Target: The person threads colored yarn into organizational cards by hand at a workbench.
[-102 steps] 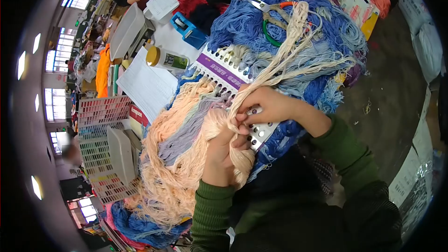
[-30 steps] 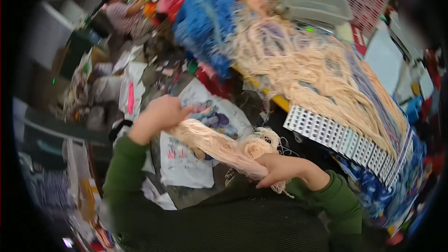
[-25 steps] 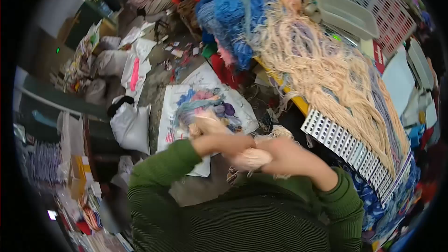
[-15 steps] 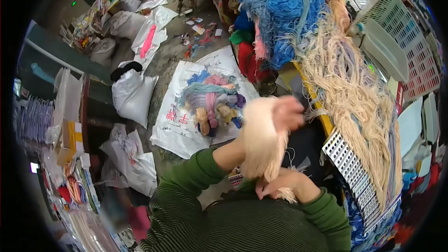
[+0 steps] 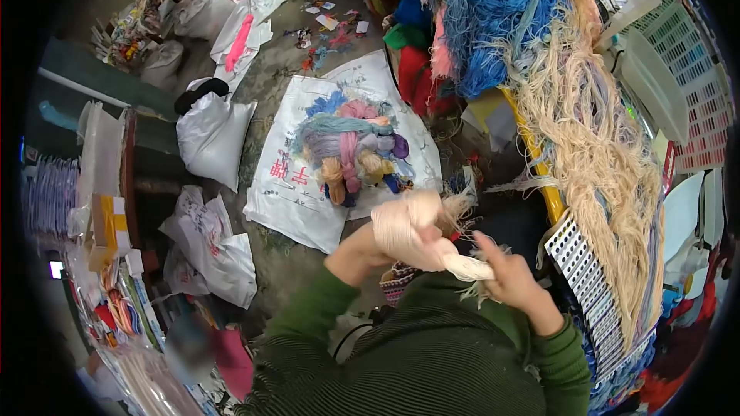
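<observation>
A pale peach skein of yarn is looped around my left hand, whose fingers curl into it and are partly covered by the strands. The skein's narrow twisted end runs to the right. My right hand grips that end, with the thumb raised and loose threads hanging below the fist. Both hands are in front of my body, above the floor. Beyond them, a pile of small coloured skeins lies on a white sack.
At the right, a yellow-edged table bears long cream yarn and a heap of blue yarn. A perforated white strip lines its near side. Plastic baskets stand farther right. Stuffed white sacks are on the left.
My left hand has come down and nearer with the skein. My right hand has moved up and to the right, drawing the skein's end out sideways between the hands.
</observation>
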Tool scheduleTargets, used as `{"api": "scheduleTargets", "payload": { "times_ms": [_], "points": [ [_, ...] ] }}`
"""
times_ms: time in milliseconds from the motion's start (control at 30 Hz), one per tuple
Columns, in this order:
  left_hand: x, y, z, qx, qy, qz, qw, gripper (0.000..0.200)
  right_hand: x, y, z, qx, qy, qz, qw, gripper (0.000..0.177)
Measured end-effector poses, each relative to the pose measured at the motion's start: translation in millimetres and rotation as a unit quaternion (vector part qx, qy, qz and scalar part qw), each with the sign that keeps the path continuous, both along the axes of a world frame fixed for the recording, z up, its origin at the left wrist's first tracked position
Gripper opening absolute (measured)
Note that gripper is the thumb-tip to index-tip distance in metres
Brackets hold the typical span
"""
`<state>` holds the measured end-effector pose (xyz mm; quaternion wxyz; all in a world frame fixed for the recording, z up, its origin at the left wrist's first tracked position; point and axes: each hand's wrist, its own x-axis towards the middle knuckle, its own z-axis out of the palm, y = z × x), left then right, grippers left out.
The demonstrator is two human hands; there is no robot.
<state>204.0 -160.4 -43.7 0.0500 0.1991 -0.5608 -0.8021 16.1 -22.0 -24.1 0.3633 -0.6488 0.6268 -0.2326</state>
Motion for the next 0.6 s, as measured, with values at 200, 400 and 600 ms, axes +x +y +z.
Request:
{"api": "scheduleTargets", "payload": {
  "times_ms": [200,400,600],
  "points": [
    [59.9,-69.7,91.0,-0.223,-0.151,-0.198,0.942,0.039,-40.9,9.9,-7.9,0.040,0.024,-0.104,0.993,0.059],
    [51.5,-139.8,64.7,-0.391,-0.174,0.081,0.900,0.029,-30.1,1.3,-0.2,-0.007,0.012,-0.058,0.998,0.061],
    [66.6,-198.4,18.5,-0.588,-0.181,0.428,0.663,0.026,-52.5,59.2,1.6,-0.037,-0.004,-0.126,0.991,0.051]
  ]
}}
